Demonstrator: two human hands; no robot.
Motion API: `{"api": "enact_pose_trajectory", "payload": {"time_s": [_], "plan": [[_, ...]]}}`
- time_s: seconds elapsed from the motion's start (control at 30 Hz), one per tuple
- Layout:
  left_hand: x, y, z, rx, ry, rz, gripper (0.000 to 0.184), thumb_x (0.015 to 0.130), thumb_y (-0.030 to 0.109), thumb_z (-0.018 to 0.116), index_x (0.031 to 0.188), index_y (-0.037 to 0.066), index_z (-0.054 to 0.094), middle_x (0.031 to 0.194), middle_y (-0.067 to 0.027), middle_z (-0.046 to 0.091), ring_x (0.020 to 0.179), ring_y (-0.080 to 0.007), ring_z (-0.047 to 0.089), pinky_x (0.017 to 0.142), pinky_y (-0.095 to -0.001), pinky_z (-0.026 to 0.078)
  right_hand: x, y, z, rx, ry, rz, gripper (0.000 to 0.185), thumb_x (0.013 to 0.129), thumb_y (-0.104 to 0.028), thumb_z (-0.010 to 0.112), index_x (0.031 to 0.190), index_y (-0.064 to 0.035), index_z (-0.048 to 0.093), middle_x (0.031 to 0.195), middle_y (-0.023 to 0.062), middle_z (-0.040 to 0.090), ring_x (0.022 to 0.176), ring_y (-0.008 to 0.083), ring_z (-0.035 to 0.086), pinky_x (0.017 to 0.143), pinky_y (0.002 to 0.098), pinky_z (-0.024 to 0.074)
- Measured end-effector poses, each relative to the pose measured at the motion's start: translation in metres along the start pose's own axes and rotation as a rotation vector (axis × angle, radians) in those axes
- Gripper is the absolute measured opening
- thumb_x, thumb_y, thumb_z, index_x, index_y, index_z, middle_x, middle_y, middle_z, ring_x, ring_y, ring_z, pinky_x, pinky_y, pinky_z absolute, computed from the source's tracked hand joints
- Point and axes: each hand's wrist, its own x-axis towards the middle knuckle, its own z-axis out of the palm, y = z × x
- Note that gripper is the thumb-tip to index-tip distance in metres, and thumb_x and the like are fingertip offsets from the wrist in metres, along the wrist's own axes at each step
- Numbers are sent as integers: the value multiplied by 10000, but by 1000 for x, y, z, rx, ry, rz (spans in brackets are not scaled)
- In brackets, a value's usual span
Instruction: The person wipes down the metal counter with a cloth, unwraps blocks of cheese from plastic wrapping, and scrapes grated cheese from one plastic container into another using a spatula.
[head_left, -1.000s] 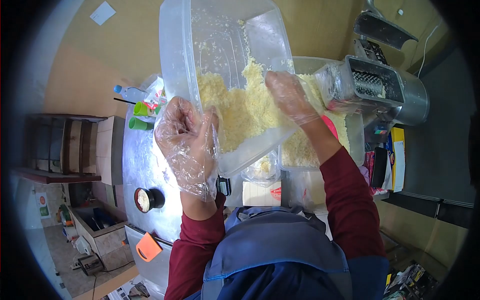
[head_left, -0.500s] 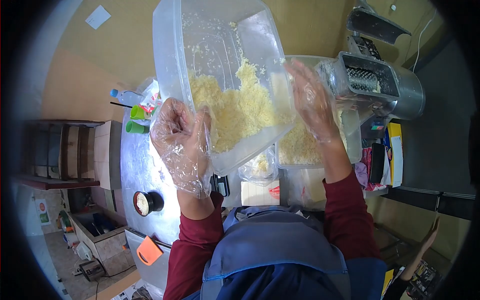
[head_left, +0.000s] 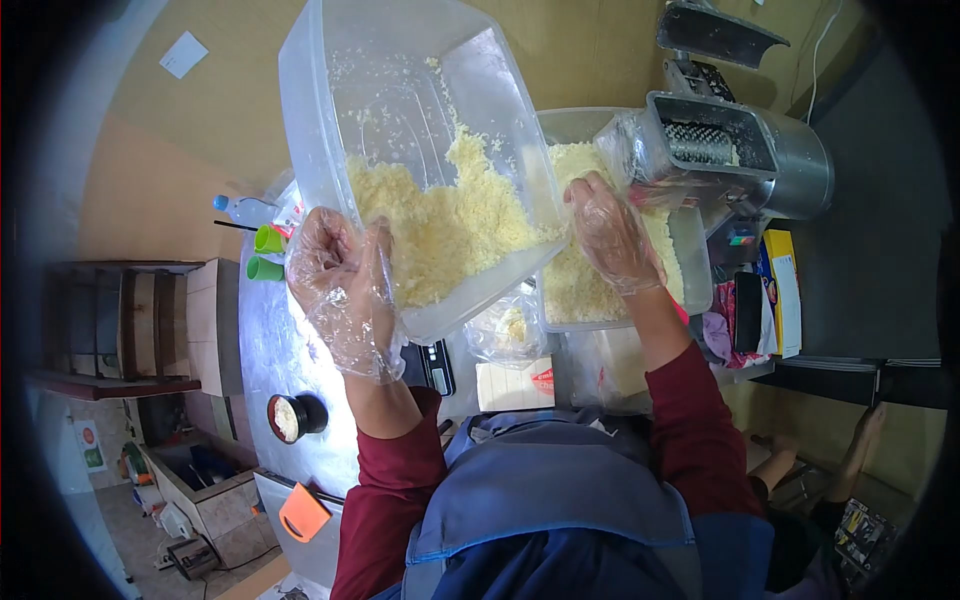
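My left hand [head_left: 345, 285], in a clear plastic glove, grips the near left rim of a translucent tub [head_left: 300, 120]. The tub is lifted and tilted, with pale yellow grated cheese [head_left: 430, 230] heaped toward its lower part. At the tub's right side is my right hand [head_left: 608, 230], also gloved, its fingers bent together over a second tub [head_left: 700, 270]. That tub stands on the table and holds more grated cheese [head_left: 580, 285]. Whether anything is between my right fingers is hidden.
A metal grater machine [head_left: 740, 150] stands at the right. Around are a black bowl [head_left: 298, 417], green cups [head_left: 266, 268], a bottle [head_left: 245, 209], a scale [head_left: 430, 368], a carton [head_left: 515, 385] and an orange board [head_left: 303, 513]. Another person's limbs [head_left: 855, 455] show at lower right.
The lifted tub and my left hand have shifted left in view. My right hand went from the tub's wall, spread out, to lower down with fingers bent. Another person's limbs have appeared.
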Motion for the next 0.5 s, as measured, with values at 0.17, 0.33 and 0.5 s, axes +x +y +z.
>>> {"api": "enact_pose_trajectory", "payload": {"time_s": [0.17,0.33,0.5], "plan": [[-3,3,1,-18,-11,-15,343,744,21,699,655,92,375,650,65,315,599,-48,274,544,-215,215,43,-9,12,72,264,-210,83,837,-26,495,909,-40,535,930,154,519,808,324,582,732,417,494],[-2,-6,-4,-8,18,29,339,762,35,701,663,96,382,665,65,324,616,-46,281,557,-212,219,23,-2,29,28,-99,-21,84,858,-31,502,930,-61,532,922,143,510,821,302,567,697,421,468],[2,-31,-19,-152,78,-25,318,771,50,688,670,104,392,676,60,352,630,-48,309,576,-213,261,-50,-1,-17,105,-43,95,127,873,-121,524,987,-68,534,894,176,516,852,336,567,741,439,468]]}}
